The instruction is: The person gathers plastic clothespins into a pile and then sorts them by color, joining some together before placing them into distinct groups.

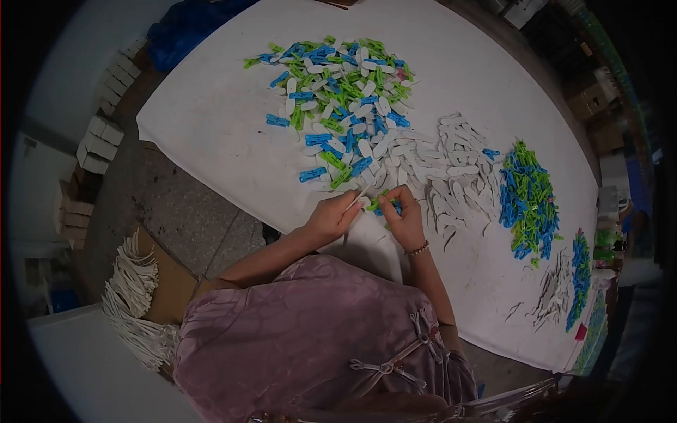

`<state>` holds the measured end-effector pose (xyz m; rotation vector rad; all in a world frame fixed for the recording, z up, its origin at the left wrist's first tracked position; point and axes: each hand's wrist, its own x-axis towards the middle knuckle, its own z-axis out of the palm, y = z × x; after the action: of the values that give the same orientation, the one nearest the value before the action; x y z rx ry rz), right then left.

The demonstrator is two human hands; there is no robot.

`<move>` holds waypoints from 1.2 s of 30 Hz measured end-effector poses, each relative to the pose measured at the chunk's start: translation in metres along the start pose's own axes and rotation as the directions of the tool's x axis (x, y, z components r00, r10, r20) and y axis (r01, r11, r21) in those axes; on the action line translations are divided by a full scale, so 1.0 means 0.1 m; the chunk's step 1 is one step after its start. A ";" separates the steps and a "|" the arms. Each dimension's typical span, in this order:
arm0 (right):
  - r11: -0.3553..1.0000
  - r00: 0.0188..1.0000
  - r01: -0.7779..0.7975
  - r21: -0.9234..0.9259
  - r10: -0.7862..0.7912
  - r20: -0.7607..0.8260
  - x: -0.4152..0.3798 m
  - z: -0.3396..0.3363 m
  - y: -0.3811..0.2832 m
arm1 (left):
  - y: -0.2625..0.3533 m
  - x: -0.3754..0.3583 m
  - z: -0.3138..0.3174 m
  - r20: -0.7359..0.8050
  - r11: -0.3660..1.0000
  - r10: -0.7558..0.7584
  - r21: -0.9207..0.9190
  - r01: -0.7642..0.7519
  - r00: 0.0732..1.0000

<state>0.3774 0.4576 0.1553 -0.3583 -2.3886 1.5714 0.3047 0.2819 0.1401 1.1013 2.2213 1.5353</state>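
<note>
At the table's near edge, my left hand point(331, 217) is closed in a pinch on a thin white strap point(360, 194). Close beside it, the fingers of my right hand point(405, 221) pinch a green plastic clip point(378, 204). Some blue plastic shows under those right fingers; whether it is held too cannot be made out. Just beyond both hands lie blue clips point(312, 174), green clips point(341, 176) and white oval-ended pieces point(364, 147). A heap of loose white straps point(462, 166) spreads to the right of my right hand.
The white-covered table point(204, 106) holds a mixed pile of clips point(338, 70) at the back. Blue and green clips point(525, 201) form another heap at right, near grey-white strips point(556, 292). Bundled white straps point(134, 278) lie low at left. White stacks point(101, 141) line the left wall.
</note>
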 end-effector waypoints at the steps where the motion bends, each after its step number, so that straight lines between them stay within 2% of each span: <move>1: 1.000 1.000 -0.003 0.002 0.003 -0.003 0.00 0.00 0.03 | -0.01 -0.03 0.01 -0.051 0.997 0.038 -0.059 -0.041 0.998; 2: 0.996 0.997 0.008 0.085 -0.001 -0.076 0.00 0.01 0.07 | -0.01 -0.05 0.00 -0.047 0.998 0.036 -0.058 -0.039 0.998; 3: 0.986 0.989 0.024 0.167 0.001 -0.149 0.00 0.01 0.10 | 0.02 -0.07 -0.02 -0.128 0.988 -0.023 -0.156 0.002 0.992; 4: 0.985 0.989 0.020 0.170 0.005 -0.147 0.03 -0.06 0.14 | 0.03 -0.10 -0.04 -0.203 0.966 -0.091 -0.255 0.037 0.975; 5: 0.973 0.971 0.004 0.230 0.051 -0.234 0.10 -0.23 0.21 | -0.02 -0.12 -0.06 -0.203 0.967 -0.093 -0.253 0.040 0.975; 6: 0.957 0.943 -0.006 0.290 0.101 -0.316 0.15 -0.38 0.27 | -0.08 -0.14 -0.07 -0.165 0.946 -0.176 -0.300 0.121 0.971; 7: 0.957 0.944 -0.007 0.291 0.102 -0.314 0.16 -0.49 0.28 | -0.10 -0.15 -0.09 -0.122 0.917 -0.256 -0.344 0.201 0.959; 8: 0.929 0.945 -0.051 0.366 0.163 -0.284 0.17 -0.61 0.27 | -0.10 -0.14 -0.07 -0.122 0.916 -0.259 -0.344 0.204 0.958; 9: 0.895 0.942 -0.096 0.437 0.222 -0.250 0.17 -0.74 0.26 | -0.08 -0.11 -0.04 -0.086 0.971 -0.112 -0.220 0.091 0.990; 10: 0.921 0.937 -0.104 0.374 0.217 -0.274 0.18 -0.89 0.27 | -0.06 -0.07 -0.01 -0.030 0.995 0.033 -0.098 -0.036 0.999; 11: 0.944 0.932 -0.113 0.310 0.209 -0.296 0.20 -1.07 0.28 | -0.06 -0.04 0.03 -0.032 0.994 0.031 -0.099 -0.034 0.999; 13: 0.967 0.871 -0.064 0.247 0.175 -0.460 0.30 -1.59 0.30 | -0.06 0.03 0.10 0.088 0.972 0.230 0.024 -0.233 0.969; 15: 0.989 0.761 -0.007 -0.146 -0.090 -0.643 0.44 -2.23 0.39 | 0.04 0.12 0.13 0.140 0.970 0.228 0.049 -0.237 0.964; 17: 0.847 0.663 -0.285 -0.449 -0.164 -0.730 0.55 -2.78 0.41 | 0.16 0.27 0.18 0.186 0.966 0.230 0.072 -0.246 0.955; 18: 0.845 0.667 -0.278 -0.456 -0.172 -0.725 0.56 -2.78 0.35 | 0.21 0.37 0.21 0.078 0.933 0.326 0.132 -0.334 0.942; 19: 0.646 0.659 -0.370 -0.668 -0.325 -0.679 0.56 -2.77 0.30 | 0.26 0.42 0.21 -0.027 0.890 0.421 0.203 -0.408 0.906; 20: 0.388 0.664 -0.445 -0.807 -0.461 -0.588 0.60 -2.74 0.25 | 0.30 0.44 0.18 -0.043 0.891 0.422 0.207 -0.405 0.906; 21: 0.386 0.669 -0.430 -0.816 -0.471 -0.575 0.65 -2.64 0.21 | 0.33 0.44 0.13 -0.076 0.870 0.454 0.254 -0.423 0.888; 23: 0.542 0.788 -0.040 -0.839 -0.500 -0.361 0.71 -2.24 0.15 | 0.29 0.39 0.04 -0.115 0.849 0.481 0.308 -0.429 0.869; 25: 0.773 0.903 0.113 -0.624 -0.342 -0.261 0.70 -1.55 -0.02 | 0.13 0.30 -0.11 -0.186 0.883 0.392 0.353 -0.311 0.901; 26: 0.723 0.912 0.258 -0.641 -0.401 -0.084 0.67 -1.18 -0.14 | 0.06 0.26 -0.21 -0.185 0.881 0.391 0.359 -0.308 0.902; 27: 0.689 0.869 0.448 -0.569 -0.486 0.095 0.64 -0.86 -0.25 | -0.02 0.23 -0.32 -0.264 0.886 0.330 0.417 -0.201 0.906; 28: 0.649 0.820 0.557 -0.518 -0.529 0.220 0.62 -0.58 -0.32 | -0.08 0.19 -0.40 -0.345 0.881 0.275 0.463 -0.092 0.898; 29: 0.603 0.752 0.657 -0.452 -0.565 0.338 0.62 -0.33 -0.38 | -0.12 0.15 -0.46 -0.341 0.879 0.278 0.467 -0.095 0.898; 31: 0.532 0.688 0.726 -0.436 -0.571 0.448 0.63 0.02 -0.41 | -0.20 0.06 -0.55 -0.274 0.800 0.187 0.600 0.015 0.943; 32: 0.530 0.685 0.728 -0.434 -0.575 0.448 0.67 0.10 -0.36 | -0.22 0.03 -0.55 -0.276 0.797 0.188 0.603 0.017 0.943; 34: 0.418 0.701 0.713 -0.563 -0.418 0.578 0.75 0.23 -0.24 | -0.26 -0.03 -0.52 -0.214 0.783 0.183 0.622 -0.011 0.960; 36: 0.463 0.731 0.682 -0.566 -0.404 0.550 0.80 0.21 -0.19 | -0.27 -0.07 -0.50 -0.213 0.799 0.186 0.601 -0.022 0.959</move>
<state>0.2945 0.4597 0.1714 0.6041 -2.8779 0.2969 0.2693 0.2374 0.1367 1.2461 3.0011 1.0737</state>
